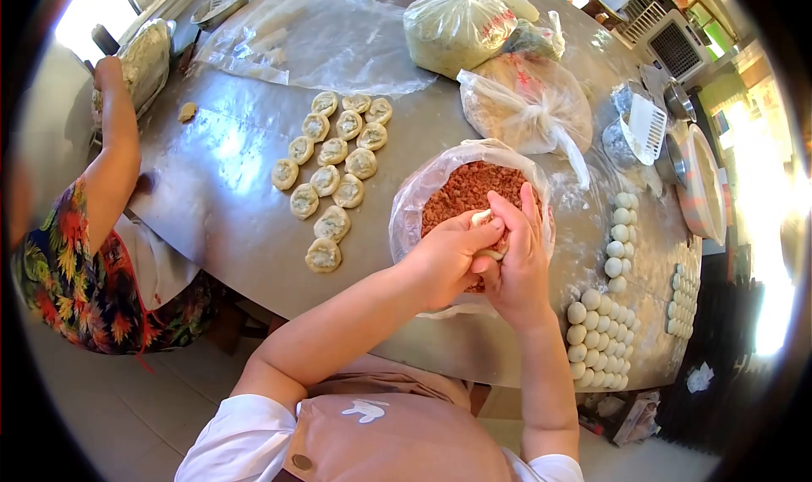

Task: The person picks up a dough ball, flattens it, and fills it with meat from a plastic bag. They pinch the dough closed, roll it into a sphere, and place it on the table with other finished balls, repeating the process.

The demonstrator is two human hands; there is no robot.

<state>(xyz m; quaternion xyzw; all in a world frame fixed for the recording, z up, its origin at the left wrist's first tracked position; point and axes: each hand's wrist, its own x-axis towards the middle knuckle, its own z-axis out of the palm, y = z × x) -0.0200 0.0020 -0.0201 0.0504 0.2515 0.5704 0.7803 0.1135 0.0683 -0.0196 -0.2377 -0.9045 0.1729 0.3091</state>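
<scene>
Both my hands meet over a bowl lined with a clear plastic bag (409, 196). Reddish-brown crumbly filling (470, 186) lies inside it. Between my fingers is a small piece of pale dough (481, 219), partly hidden by them. My left hand (441, 260) pinches the dough from the left, thumb on top. Curled round its other side is my right hand (523, 266), with some fingers pointing up. To the left, flat round filled dough pieces (332, 152) lie in rows on the metal table (245, 156). Several pale dough balls (602, 338) are grouped at the right.
Behind the bowl stand a tied plastic bag (529, 101) and a bag of greenish filling (457, 30). A plastic sheet (321, 38) covers the back left. Another person's arm (116, 148) reaches in at left. A basin (702, 182) stands at right.
</scene>
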